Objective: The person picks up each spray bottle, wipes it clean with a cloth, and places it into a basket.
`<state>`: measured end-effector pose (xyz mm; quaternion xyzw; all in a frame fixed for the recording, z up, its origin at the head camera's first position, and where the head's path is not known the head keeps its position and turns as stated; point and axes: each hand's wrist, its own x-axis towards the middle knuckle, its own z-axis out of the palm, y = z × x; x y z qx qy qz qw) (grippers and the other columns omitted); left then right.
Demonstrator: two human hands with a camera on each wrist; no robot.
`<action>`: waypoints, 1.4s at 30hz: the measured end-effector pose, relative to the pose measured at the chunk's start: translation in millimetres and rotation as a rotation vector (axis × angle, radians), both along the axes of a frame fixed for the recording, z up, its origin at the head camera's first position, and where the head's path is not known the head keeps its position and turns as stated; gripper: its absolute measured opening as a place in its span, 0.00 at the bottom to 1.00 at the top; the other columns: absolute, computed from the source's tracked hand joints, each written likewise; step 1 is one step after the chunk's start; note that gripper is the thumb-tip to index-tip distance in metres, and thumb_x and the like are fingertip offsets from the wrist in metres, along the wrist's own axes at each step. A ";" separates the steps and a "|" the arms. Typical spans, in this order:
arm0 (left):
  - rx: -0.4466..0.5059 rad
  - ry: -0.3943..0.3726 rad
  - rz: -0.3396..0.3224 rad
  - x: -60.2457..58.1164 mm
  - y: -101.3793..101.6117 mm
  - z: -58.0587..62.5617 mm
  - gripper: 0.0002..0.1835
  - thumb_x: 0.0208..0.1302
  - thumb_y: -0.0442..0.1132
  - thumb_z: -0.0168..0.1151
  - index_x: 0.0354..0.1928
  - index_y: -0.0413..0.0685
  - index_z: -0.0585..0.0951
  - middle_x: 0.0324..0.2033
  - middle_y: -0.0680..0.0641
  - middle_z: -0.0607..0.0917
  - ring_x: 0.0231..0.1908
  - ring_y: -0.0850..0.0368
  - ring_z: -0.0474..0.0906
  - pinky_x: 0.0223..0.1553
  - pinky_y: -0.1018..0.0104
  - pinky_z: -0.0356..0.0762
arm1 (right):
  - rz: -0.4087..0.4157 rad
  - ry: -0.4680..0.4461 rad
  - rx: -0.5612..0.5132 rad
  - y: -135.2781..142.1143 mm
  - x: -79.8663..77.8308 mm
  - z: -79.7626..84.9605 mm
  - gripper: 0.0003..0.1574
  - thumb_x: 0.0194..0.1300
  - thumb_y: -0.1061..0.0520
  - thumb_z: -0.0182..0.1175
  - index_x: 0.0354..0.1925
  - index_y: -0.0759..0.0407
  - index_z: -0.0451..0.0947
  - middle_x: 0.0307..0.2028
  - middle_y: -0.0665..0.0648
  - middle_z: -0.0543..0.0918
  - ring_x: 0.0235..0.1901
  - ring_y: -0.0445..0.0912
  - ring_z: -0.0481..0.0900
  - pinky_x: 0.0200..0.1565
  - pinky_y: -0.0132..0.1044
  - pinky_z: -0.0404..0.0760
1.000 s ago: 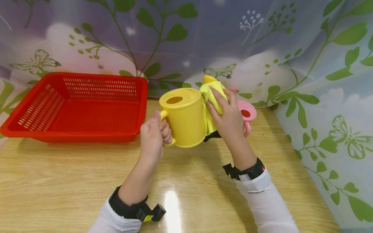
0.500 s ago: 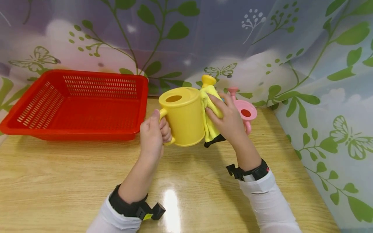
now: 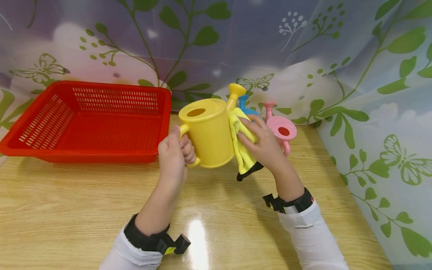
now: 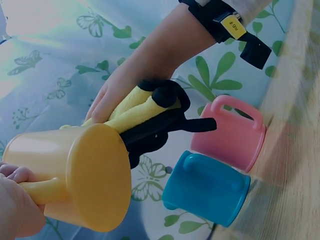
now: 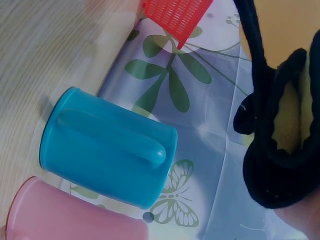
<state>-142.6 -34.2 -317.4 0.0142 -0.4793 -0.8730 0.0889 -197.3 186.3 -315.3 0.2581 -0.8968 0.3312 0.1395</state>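
Observation:
My left hand (image 3: 175,152) grips the handle of a yellow watering can (image 3: 212,138), held up off the table with its spout toward the back right. In my right hand (image 3: 264,144) is a bunched yellow cloth (image 3: 244,150) with a black edge, laid against the can's right side just below the spout. From the left wrist view, the can's round base (image 4: 102,177) shows, and the cloth's black trim (image 4: 155,125) hangs beside it. The right wrist view has the folded black-edged cloth (image 5: 287,120) close up, with most of the right hand hidden behind it.
A pink watering can (image 3: 281,129) stands behind the right hand. Beside it is a blue watering can (image 5: 107,147), mostly hidden in the head view. A red plastic basket (image 3: 101,155) sits at the left of the wooden table (image 3: 84,210). A patterned cloth backdrop rises behind and right.
The yellow can has shifted slightly left and tilted, baring its spout. The cloth has slid down from the spout along the can's side, and the blue can behind has come into view.

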 end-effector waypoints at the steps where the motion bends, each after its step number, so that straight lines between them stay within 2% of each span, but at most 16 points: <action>1: 0.001 0.003 0.001 0.0 -0.2 -0.1 0.25 0.77 0.44 0.37 0.16 0.48 0.56 0.08 0.55 0.57 0.11 0.62 0.50 0.16 0.70 0.47 | 0.008 -0.003 -0.003 0.1 0.5 0.0 0.27 0.65 0.57 0.59 0.62 0.62 0.72 0.62 0.63 0.70 0.58 0.56 0.71 0.56 0.52 0.74; 6: 0.000 0.004 0.005 -0.1 -0.6 0.0 0.25 0.77 0.45 0.37 0.17 0.48 0.57 0.08 0.55 0.57 0.11 0.62 0.50 0.16 0.70 0.47 | 0.029 0.004 -0.014 1.0 4.0 -1.7 0.26 0.65 0.59 0.60 0.60 0.63 0.73 0.59 0.64 0.71 0.55 0.56 0.71 0.52 0.50 0.75; 15: 0.006 0.004 0.019 -0.7 -2.8 1.4 0.25 0.77 0.45 0.38 0.17 0.48 0.57 0.08 0.55 0.58 0.11 0.62 0.50 0.15 0.72 0.48 | 0.023 0.002 -0.008 1.5 8.5 -9.2 0.26 0.64 0.59 0.60 0.60 0.64 0.73 0.59 0.65 0.72 0.57 0.58 0.72 0.55 0.53 0.75; 22: 0.009 -0.027 0.022 -1.5 -5.1 1.1 0.25 0.77 0.47 0.39 0.17 0.48 0.57 0.08 0.55 0.58 0.11 0.62 0.51 0.15 0.72 0.49 | 0.008 -0.020 0.028 2.5 12.5 -14.4 0.26 0.64 0.57 0.61 0.60 0.63 0.74 0.59 0.65 0.72 0.57 0.58 0.72 0.55 0.54 0.76; 29: 0.017 -0.035 0.041 -3.0 -8.1 0.0 0.25 0.77 0.46 0.39 0.17 0.49 0.57 0.08 0.55 0.58 0.12 0.61 0.50 0.15 0.73 0.48 | -0.010 0.031 0.069 5.6 18.3 -22.2 0.26 0.62 0.57 0.64 0.57 0.63 0.77 0.57 0.65 0.74 0.56 0.58 0.74 0.54 0.53 0.77; 36: 0.022 -0.016 0.046 -2.9 -9.7 0.5 0.25 0.76 0.47 0.40 0.17 0.48 0.57 0.09 0.55 0.58 0.12 0.61 0.50 0.15 0.73 0.48 | 0.016 0.069 0.047 13.6 18.9 -28.1 0.24 0.59 0.60 0.66 0.55 0.63 0.79 0.54 0.65 0.76 0.54 0.58 0.76 0.52 0.52 0.78; 39: 0.030 -0.004 0.053 -3.1 -10.6 0.0 0.25 0.76 0.47 0.41 0.17 0.48 0.58 0.09 0.55 0.58 0.12 0.61 0.49 0.16 0.72 0.47 | 0.009 0.083 0.004 18.6 18.7 -28.3 0.24 0.57 0.61 0.68 0.54 0.62 0.79 0.53 0.65 0.77 0.52 0.56 0.76 0.51 0.47 0.78; 42: 0.032 0.001 0.059 -3.5 -11.5 -0.5 0.25 0.76 0.47 0.42 0.17 0.49 0.58 0.09 0.55 0.58 0.12 0.61 0.49 0.16 0.72 0.47 | -0.004 0.092 -0.057 22.6 18.7 -26.9 0.24 0.57 0.63 0.68 0.54 0.61 0.79 0.53 0.65 0.77 0.50 0.55 0.76 0.50 0.36 0.76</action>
